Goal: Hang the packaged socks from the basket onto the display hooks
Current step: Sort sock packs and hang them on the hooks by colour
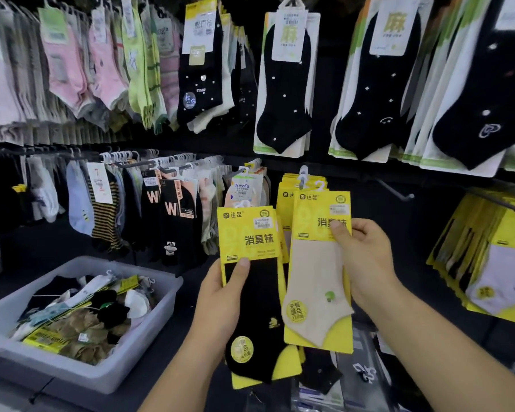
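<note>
Left hand (pixel 220 295) grips black sock pack (pixel 254 292), thumb on its yellow card. Right hand (pixel 366 263) pinches beige sock pack (pixel 318 272), just right of the black one, hanging under a hook (pixel 303 173). Grey basket (pixel 158 319) of socks left of black pack.

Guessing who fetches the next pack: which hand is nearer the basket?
Left. The left hand, gripping the black pack, is just right of the basket; the right hand is farther right, beyond it, pinching the beige pack.
</note>
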Demonstrator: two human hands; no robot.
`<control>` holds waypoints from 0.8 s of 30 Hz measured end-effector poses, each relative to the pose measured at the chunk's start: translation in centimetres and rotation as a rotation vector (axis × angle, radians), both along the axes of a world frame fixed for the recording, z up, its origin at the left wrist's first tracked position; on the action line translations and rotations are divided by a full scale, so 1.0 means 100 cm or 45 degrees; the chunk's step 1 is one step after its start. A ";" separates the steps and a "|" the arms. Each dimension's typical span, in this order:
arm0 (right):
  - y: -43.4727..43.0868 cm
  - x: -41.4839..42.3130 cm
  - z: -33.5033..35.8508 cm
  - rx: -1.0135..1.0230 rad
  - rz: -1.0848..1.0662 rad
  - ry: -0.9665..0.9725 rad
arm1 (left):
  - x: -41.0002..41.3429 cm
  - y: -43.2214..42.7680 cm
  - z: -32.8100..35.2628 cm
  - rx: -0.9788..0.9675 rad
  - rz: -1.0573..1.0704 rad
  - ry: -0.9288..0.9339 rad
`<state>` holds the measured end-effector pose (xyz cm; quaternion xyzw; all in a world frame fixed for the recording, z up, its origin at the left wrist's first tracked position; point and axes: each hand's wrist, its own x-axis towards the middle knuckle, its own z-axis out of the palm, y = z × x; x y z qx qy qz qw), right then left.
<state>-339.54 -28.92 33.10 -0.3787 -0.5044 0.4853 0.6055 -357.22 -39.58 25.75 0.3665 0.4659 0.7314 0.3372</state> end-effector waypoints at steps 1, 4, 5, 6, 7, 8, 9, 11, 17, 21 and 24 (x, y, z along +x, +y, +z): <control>0.002 0.001 0.002 0.060 -0.036 -0.040 | -0.004 -0.001 0.000 -0.003 0.018 0.021; 0.007 -0.001 0.008 0.195 -0.065 -0.224 | -0.014 -0.005 0.001 0.010 0.064 0.074; 0.010 -0.003 0.009 0.218 -0.065 -0.274 | -0.016 -0.006 0.001 0.009 0.079 0.086; 0.012 -0.005 0.009 0.227 -0.058 -0.307 | -0.018 -0.006 0.001 0.009 0.090 0.091; 0.015 -0.007 0.009 0.225 -0.044 -0.322 | -0.019 -0.007 0.002 0.008 0.094 0.089; 0.017 -0.009 0.008 0.214 -0.028 -0.328 | -0.019 -0.007 0.002 0.007 0.090 0.084; 0.019 -0.010 0.006 0.199 -0.014 -0.330 | -0.019 -0.007 0.002 0.002 0.078 0.080; 0.023 -0.012 0.002 0.163 0.003 -0.318 | -0.016 -0.007 0.002 -0.004 0.040 0.067; 0.017 -0.007 -0.005 0.150 -0.179 -0.463 | -0.007 -0.004 0.002 0.002 -0.033 0.031; -0.008 -0.017 -0.005 0.291 0.010 -0.474 | 0.000 0.000 0.003 0.052 -0.074 0.023; -0.022 -0.029 -0.011 0.250 0.207 -0.581 | 0.005 0.001 0.002 0.102 -0.120 0.007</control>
